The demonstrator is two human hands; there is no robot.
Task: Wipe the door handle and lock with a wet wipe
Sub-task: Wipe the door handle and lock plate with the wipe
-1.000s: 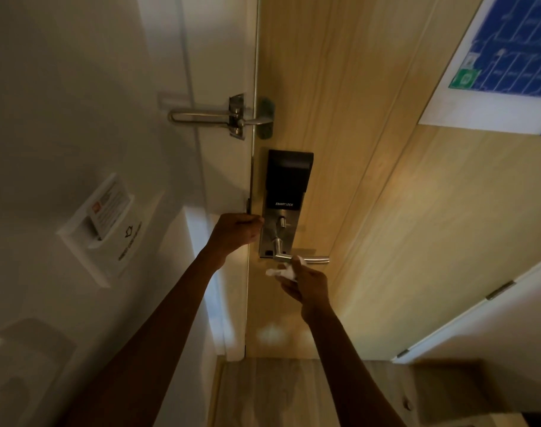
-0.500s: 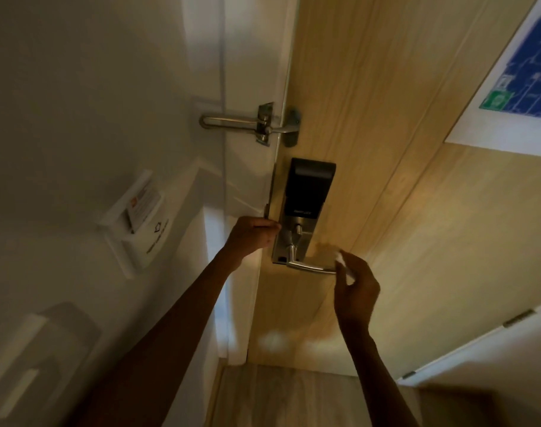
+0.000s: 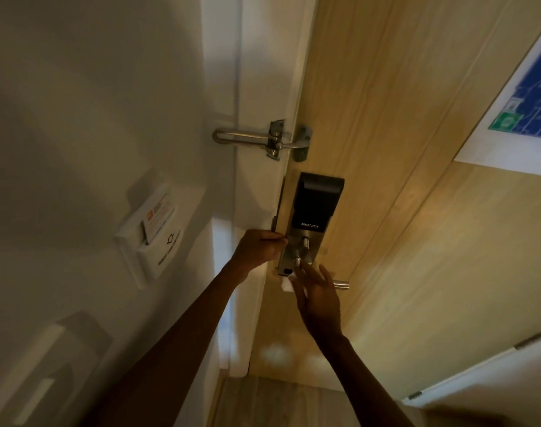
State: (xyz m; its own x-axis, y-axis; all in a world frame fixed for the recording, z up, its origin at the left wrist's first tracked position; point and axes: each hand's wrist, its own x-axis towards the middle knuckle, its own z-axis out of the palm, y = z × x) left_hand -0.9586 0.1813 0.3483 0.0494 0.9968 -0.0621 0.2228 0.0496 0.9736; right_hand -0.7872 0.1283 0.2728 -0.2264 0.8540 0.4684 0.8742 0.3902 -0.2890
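A smart lock (image 3: 317, 204) with a black top and silver lower plate is fixed to the wooden door (image 3: 401, 149). Its silver lever handle (image 3: 341, 284) points right, mostly hidden behind my right hand. My right hand (image 3: 317, 291) presses a white wet wipe (image 3: 287, 284) against the handle's base at the bottom of the lock plate, fingers spread. My left hand (image 3: 258, 249) grips the door's edge just left of the lock plate.
A metal swing-bar door guard (image 3: 263, 140) spans the frame and door above the lock. A key-card holder (image 3: 153, 232) is mounted on the white wall at left. A blue evacuation plan (image 3: 528, 97) hangs on the door at upper right.
My right hand has moved left along the lever, from its free end to its base under the lock plate, carrying the wipe. My left hand stays on the door edge.
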